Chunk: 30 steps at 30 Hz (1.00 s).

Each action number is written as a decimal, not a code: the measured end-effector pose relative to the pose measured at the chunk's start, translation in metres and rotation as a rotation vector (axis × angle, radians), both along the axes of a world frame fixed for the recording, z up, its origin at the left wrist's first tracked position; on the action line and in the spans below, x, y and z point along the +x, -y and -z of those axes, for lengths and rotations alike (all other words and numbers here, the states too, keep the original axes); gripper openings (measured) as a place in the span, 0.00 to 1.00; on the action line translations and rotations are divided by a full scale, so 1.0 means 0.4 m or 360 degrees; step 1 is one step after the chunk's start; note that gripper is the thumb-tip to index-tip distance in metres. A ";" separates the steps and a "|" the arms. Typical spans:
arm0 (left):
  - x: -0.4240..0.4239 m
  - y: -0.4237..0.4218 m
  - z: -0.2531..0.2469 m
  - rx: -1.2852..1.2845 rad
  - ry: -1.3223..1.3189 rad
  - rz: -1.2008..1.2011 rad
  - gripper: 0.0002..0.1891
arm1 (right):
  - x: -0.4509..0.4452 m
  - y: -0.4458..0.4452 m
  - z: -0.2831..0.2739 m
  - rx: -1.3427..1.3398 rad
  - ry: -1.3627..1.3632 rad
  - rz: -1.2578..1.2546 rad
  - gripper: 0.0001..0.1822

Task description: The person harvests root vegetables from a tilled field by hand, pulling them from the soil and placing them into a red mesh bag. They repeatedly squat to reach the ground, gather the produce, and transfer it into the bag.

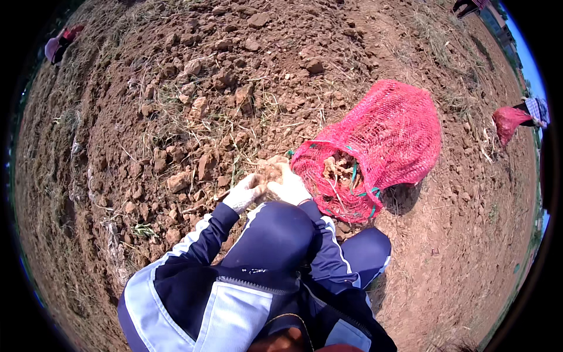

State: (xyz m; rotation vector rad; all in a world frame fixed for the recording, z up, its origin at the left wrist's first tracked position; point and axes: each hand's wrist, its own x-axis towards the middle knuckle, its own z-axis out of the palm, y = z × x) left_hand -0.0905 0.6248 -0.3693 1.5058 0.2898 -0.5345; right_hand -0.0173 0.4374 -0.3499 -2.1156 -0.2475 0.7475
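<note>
My left hand (244,192), in a white glove, is just beyond my knee, its fingers bent inward. My right hand (288,187), gloved too, is close beside it, near the mouth of a red mesh sack. Between and beyond the fingers is a pale brown, soil-covered clump (270,170), too blurred to name; both hands appear to touch it. The red mesh sack (396,132) lies on its side, its mouth facing me, with green ties along the rim. Knobbly, tan root-like pieces (341,169) show inside it.
Rough brown soil with clods (179,181) and dry stalks spreads around me. Smoother soil (440,259) lies to the right. Far right, a person (537,110) is beside another red sack (510,121). Other people (59,46) are at the far left and top right.
</note>
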 end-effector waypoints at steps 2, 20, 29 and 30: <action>0.016 -0.013 0.018 -0.0288 -0.0131 -0.0053 0.24 | -0.009 0.031 0.015 0.0153 0.0029 0.0016 0.37; 0.563 0.354 0.050 0.0932 0.1041 0.0143 0.13 | -0.022 0.360 -0.162 0.1137 -0.0769 0.1049 0.22; 0.579 0.300 -0.400 -0.0069 0.0975 0.0267 0.12 | 0.200 0.467 -0.100 0.1629 0.0016 0.1767 0.20; 0.593 0.288 -0.388 -0.0012 0.0910 0.0276 0.12 | 0.190 0.446 -0.194 0.0893 0.0313 0.1838 0.25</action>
